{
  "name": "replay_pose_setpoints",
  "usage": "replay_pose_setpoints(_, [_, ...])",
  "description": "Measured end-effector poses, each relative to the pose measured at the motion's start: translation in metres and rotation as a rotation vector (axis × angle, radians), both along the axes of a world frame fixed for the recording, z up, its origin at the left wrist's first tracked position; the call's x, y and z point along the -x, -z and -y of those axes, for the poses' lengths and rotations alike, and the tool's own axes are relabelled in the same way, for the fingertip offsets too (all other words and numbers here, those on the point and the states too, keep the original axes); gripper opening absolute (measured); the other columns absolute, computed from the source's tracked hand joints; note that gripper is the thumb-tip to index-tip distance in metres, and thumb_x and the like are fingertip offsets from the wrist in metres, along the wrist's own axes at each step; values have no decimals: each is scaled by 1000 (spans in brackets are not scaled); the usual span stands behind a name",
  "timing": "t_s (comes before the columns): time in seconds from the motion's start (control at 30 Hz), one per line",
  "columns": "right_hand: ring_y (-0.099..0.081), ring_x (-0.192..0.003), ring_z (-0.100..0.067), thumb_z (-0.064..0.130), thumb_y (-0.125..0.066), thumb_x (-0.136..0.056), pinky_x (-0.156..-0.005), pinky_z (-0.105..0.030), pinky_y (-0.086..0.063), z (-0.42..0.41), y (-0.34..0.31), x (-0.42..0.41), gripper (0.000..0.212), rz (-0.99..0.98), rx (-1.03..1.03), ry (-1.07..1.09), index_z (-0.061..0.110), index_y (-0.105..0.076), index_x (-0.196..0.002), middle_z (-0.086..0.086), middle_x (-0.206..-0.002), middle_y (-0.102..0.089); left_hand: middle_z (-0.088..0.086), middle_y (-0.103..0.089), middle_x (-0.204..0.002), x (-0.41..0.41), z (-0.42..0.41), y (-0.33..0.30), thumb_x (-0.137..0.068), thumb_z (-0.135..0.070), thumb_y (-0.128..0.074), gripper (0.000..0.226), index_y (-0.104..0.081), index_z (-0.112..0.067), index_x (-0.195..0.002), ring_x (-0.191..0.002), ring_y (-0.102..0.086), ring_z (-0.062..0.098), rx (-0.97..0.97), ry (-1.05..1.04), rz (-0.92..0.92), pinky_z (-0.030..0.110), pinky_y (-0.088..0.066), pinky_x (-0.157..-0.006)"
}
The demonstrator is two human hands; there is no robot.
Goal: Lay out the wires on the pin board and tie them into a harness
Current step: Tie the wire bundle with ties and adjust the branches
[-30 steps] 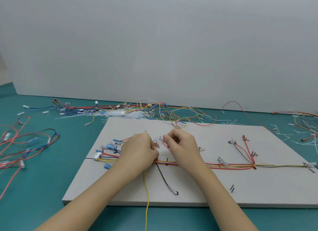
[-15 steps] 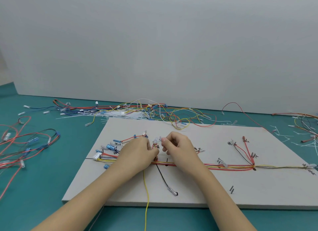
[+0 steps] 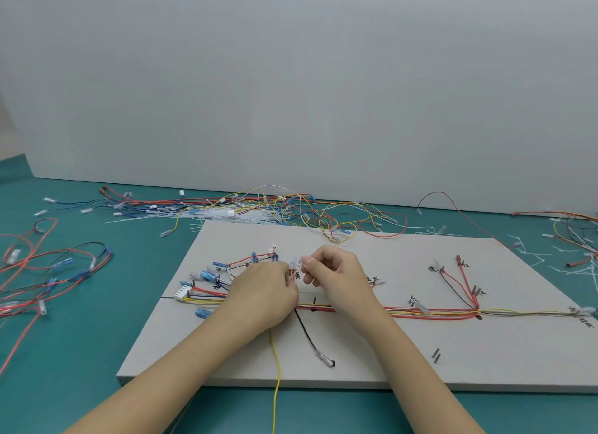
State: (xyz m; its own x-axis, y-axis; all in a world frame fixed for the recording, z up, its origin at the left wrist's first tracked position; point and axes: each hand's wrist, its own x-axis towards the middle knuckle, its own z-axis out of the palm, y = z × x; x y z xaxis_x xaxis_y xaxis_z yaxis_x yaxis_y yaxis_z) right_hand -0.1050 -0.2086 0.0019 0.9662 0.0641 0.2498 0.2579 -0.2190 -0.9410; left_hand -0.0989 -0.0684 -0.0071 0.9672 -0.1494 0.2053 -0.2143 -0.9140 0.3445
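Note:
A grey pin board [image 3: 372,362] lies on the teal table. A bundle of red, yellow and dark wires [image 3: 430,314] runs along it from a white connector [image 3: 182,293] at the left to the right edge. My left hand [image 3: 262,294] grips wires at the board's middle left. My right hand [image 3: 336,272] pinches a small clear terminal [image 3: 295,263] on a short branch just above the bundle. A yellow wire [image 3: 276,375] hangs from under my left hand over the board's front edge. A black wire [image 3: 310,340] lies beside it.
A tangle of loose wires and white cable ties [image 3: 259,210] lies behind the board. More red and blue wires [image 3: 48,272] lie on the table at the left, and cut ties and wires [image 3: 569,239] at the right. A grey wall stands behind.
Both hands have slid slightly toward me and left; the blue and red terminals behind my left hand have come into sight. The right hand's fingers now pinch the clear terminal.

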Motion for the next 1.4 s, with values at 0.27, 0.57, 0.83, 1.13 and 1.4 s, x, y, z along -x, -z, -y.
replay_pose_setpoints(0.27, [-54, -55, -4, -2, -56, -92, -60, -15, -41, -8, 2, -1, 18, 42, -62, -24, -6, -62, -76, -1, -59, -60, 5, -64, -104, -3, 6, -1, -90, -26, -37, 10, -47, -25, -87, -102, -57, 28, -57, 20, -76, 32, -37, -69])
replay_pose_setpoints(0.57, [-54, -55, -6, -6, -55, -91, -60, -17, -42, -10, -2, 4, 24, 96, -147, 11, 3, -59, -69, 2, -58, -58, 9, -63, -112, -6, 10, -5, -89, -25, -38, 13, -48, -26, -96, -104, -56, 30, -101, 29, -167, 32, -37, -71])
replay_pose_setpoints(0.83, [-53, -61, -14, -6, -56, -90, -65, -23, -44, -12, -4, 8, 18, 136, -146, 12, -4, -61, -73, -5, -61, -58, 11, -63, -113, -8, 9, -6, -88, -23, -38, 13, -49, -24, -95, -105, -56, 31, -97, 32, -219, 33, -37, -72])
replay_pose_setpoints(1.13, [-54, -61, -16, 11, -57, -92, -62, -34, -43, -14, 4, 5, 28, 141, -115, 97, 4, -58, -65, -3, -60, -59, 13, -63, -107, -2, 5, 0, -96, -25, -34, 15, -46, -22, -88, -103, -54, 33, -78, 62, -84, 37, -38, -74])
replay_pose_setpoints(1.4, [-51, -55, -9, 15, -44, -101, -57, -23, -40, -8, 2, 2, 41, 122, -172, 208, 12, -59, -64, 4, -56, -57, 1, -50, -67, -6, -13, -12, -97, -50, -40, 47, -44, -15, -65, -73, -50, 26, 215, 91, 66, 38, -41, -67])
